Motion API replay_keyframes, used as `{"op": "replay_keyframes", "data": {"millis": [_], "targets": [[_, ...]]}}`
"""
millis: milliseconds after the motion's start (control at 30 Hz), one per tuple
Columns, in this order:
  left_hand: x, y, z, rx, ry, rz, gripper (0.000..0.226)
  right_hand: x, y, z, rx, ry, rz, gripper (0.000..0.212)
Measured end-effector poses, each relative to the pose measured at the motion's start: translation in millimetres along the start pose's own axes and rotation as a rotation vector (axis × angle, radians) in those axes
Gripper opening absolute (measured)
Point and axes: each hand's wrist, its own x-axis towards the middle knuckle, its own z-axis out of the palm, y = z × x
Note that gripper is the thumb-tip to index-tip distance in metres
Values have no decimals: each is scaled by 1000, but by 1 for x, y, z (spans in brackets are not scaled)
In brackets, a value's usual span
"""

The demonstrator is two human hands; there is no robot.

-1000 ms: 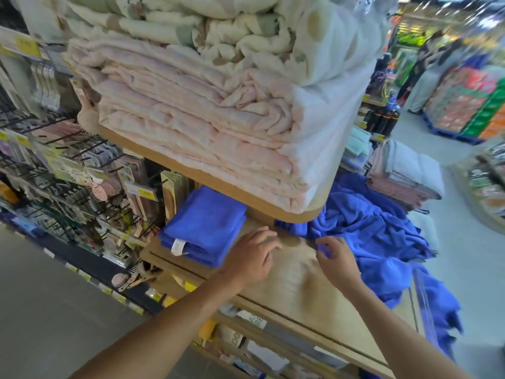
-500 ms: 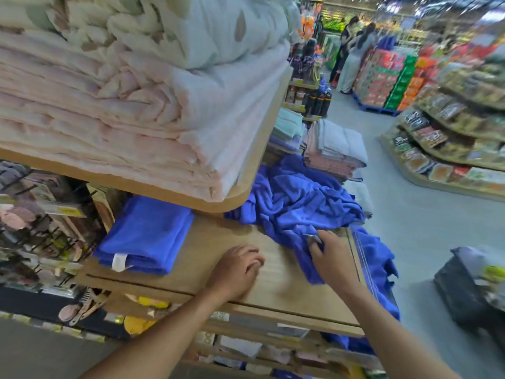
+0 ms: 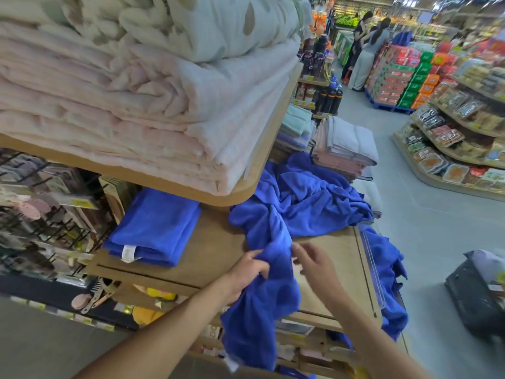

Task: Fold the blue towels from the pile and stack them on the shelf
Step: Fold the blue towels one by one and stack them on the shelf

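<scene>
The left hand pinches a blue towel that trails from the pile at one o'clock and hangs off the shelf edge, likely to find a corner. The right hand hovers open beside it. Folded towels lie at ten o'clock.

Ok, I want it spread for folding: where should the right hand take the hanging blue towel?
Pinch the upper edge of the blue towel right of the left hand, coming from the right. The rest hangs limp over the shelf front, so a second hold there should spread it.
</scene>
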Motion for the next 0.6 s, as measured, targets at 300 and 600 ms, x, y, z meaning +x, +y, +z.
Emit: {"op": "replay_keyframes", "data": {"millis": [300, 600], "targets": [[-11, -9, 8, 286, -278, -91, 26, 28, -15, 5, 157, -269, 288, 29], [25, 0, -33, 212, 530, -62, 62, 7, 14, -19, 294, -564, 240, 52]]}}
